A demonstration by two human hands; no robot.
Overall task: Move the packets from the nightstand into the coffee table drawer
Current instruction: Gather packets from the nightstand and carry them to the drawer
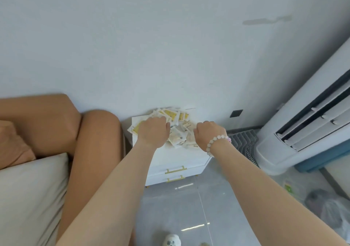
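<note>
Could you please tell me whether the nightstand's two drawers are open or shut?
Shut. Both drawer fronts sit flush in the nightstand, and neither is pulled out. The packets lie piled on top.

Bright, soft, even light, cool white cast, wall [170, 37] almost shadowless, faint shadow beside the nightstand [176, 158], white glare streaks on the glossy floor [170, 207], wide-angle bending toward the edges, air conditioner [280, 132] leaning inward, whole frame slightly soft, print on packets [177, 137] unreadable

1. No word, brand, number or sign could be read anywhere in the view.
2. The packets [174, 115] carried yellow and dark printing, too small and blurred to make out.
</note>
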